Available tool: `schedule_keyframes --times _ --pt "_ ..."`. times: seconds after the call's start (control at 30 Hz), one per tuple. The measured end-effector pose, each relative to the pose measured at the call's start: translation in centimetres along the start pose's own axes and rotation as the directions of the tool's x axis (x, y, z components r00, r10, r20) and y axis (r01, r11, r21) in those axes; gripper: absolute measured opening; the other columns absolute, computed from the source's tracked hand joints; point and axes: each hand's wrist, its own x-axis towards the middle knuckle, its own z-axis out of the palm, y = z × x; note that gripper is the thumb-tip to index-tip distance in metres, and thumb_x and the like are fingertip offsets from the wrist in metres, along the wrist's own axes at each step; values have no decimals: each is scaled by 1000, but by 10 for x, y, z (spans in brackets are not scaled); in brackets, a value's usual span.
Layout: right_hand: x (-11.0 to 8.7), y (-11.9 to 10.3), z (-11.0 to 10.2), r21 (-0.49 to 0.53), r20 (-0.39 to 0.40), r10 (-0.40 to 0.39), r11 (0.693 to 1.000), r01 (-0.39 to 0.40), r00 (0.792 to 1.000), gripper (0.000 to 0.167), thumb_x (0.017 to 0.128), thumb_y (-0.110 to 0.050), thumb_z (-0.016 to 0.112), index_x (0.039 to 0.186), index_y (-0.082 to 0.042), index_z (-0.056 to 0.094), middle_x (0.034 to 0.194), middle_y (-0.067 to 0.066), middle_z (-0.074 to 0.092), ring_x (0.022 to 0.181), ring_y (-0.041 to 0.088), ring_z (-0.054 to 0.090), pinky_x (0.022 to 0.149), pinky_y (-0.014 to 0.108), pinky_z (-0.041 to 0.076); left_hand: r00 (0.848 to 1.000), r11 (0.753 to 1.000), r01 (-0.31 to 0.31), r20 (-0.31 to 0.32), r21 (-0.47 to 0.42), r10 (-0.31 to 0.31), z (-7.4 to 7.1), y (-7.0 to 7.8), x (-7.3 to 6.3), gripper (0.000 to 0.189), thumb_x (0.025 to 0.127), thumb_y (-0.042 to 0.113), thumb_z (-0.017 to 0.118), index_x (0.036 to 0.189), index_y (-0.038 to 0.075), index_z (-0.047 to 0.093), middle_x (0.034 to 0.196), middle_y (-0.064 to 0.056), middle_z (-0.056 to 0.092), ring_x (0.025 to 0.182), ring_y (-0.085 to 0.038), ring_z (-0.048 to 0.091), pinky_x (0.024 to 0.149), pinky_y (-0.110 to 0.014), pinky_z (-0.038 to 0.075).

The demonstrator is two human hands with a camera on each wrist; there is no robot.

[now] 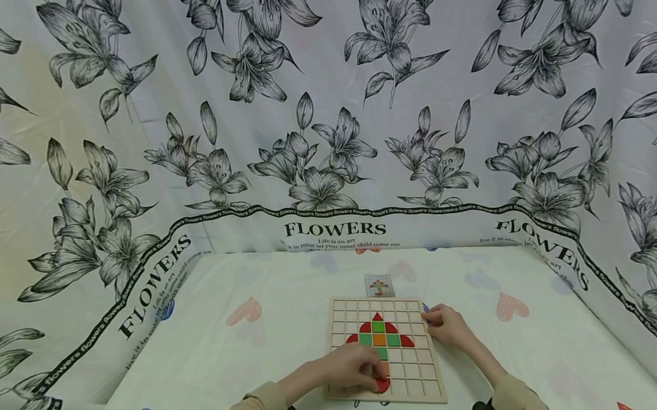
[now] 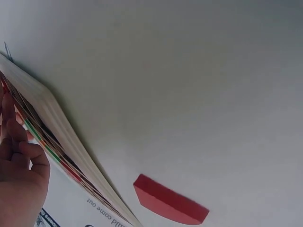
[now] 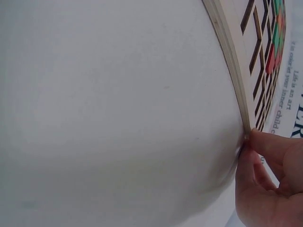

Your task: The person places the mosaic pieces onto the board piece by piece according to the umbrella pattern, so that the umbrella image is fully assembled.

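A wooden grid board (image 1: pixel 410 388) lies on the table, bearing a pattern of red, green and orange pieces with an orange square (image 1: pixel 379 340) at its centre. Over the lower part of the pattern, my left hand (image 1: pixel 346 365) pinches a rounded red piece (image 1: pixel 384 385) at the bottom of the column; its fingers partly cover the piece. My right hand (image 1: pixel 450 326) grips the board's right edge near the far corner. In the right wrist view its thumb and forefinger (image 3: pixel 267 142) pinch that wooden rim (image 3: pixel 234 71).
A small picture card (image 1: pixel 379 286) with a similar pattern lies just beyond the board. A loose red block (image 2: pixel 170 201) sits beside the board in the left wrist view. The heart-printed cloth (image 1: pixel 277 278) covers the table, and a flower-printed curtain (image 1: pixel 315 64) hangs around it.
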Motion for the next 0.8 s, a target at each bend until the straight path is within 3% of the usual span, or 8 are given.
schedule_keyframes --times 0.33,0.53,0.67,0.8 --pt "-1 0 0 9 8 -7 1000 7 1000 32 80 2 65 111 11 65 105 22 60 90 34 62 68 34 51 1000 1000 6 -3 5 -6 -1 0 -1 13 85 28 70 96 20 71 83 14 60 66 4 42 59 -11 37" --pt "-1 0 0 2 2 -8 1000 8 1000 32 80 2 66 111 11 65 104 22 61 88 32 61 67 31 49 996 998 -43 -75 -42 39 -11 -11 -12 12 89 22 67 98 16 72 89 9 67 69 6 48 64 -10 42" --pt "-1 0 1 -9 -2 -5 1000 5 1000 32 80 2 66 110 11 65 104 21 61 88 31 61 66 31 49 993 984 18 -112 -180 -39 -24 -24 -28 12 88 19 68 97 13 72 91 6 69 72 4 51 67 -13 46" --pt "0 0 1 -9 -3 -4 1000 4 1000 32 79 3 66 110 11 65 103 21 60 88 31 61 67 31 49 987 958 86 -108 -273 -120 -37 -39 -52 13 87 19 68 97 11 71 95 1 70 76 -1 55 70 -19 47"
